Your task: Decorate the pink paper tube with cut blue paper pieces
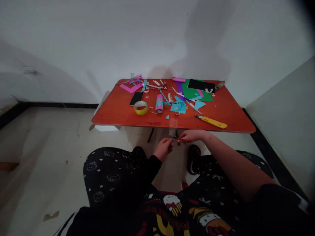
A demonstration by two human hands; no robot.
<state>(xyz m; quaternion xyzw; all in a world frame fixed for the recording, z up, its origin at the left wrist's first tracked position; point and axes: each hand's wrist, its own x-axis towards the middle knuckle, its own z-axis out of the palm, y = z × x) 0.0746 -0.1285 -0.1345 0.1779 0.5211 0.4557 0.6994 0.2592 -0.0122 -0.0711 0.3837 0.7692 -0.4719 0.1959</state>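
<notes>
A strip of clear tape (173,123) is stuck to the front of the table and hangs down past its edge. Its lower end reaches the fingertips of my left hand (164,148), which are pinched together on it. My right hand (193,135) is closed around small red-handled scissors (184,140). Their dark blades point left and lie across the hanging tape, close to my left fingertips. Behind the tape, a pink roll with light blue paper around it (159,103) lies on the table. Pieces of light blue paper (180,106) lie beside it.
On the red-brown table (118,114) are a yellow tape roll (141,108), a black phone (136,98), a yellow utility knife (214,122) with its blade showing, green paper (193,93), a black flat rectangular thing (200,86) and several paper scraps. A white wall stands behind.
</notes>
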